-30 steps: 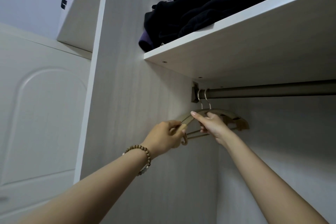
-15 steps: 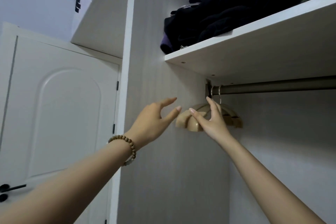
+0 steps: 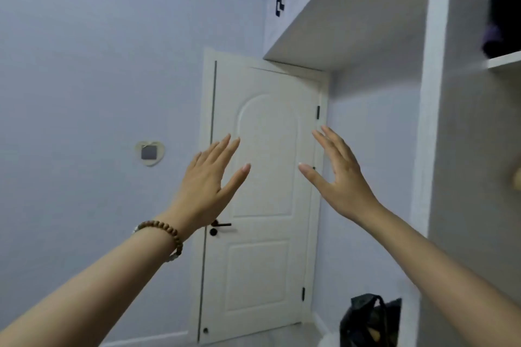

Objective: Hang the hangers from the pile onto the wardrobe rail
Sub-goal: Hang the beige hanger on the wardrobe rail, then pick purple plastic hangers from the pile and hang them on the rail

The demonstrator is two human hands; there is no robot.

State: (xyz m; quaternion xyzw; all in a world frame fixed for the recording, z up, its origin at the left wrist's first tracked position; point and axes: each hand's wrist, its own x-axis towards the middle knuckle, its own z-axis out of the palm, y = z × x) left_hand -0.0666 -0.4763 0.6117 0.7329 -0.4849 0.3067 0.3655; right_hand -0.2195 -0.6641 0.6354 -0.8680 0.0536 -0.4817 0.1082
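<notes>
While you've got both hands up in the head view, neither one is holding anything: your left hand point(image 3: 208, 186) and right hand point(image 3: 341, 177) sit a bit apart, fingers straight and spread, in front of the white door point(image 3: 265, 262). The pile isn't in shot, and neither is the rail. The only hanger-ish thing is a blurry tan sliver point(image 3: 517, 177) at 3 o'clock, right at the frame edge inside the wardrobe point(image 3: 473, 149), below the shelf point(image 3: 504, 60). Your right hand is nearer to it. Can't tell its long axis, too little shows. My guess is the pile sits lower, maybe around 5 o'clock by the black bag point(image 3: 366, 321).
</notes>
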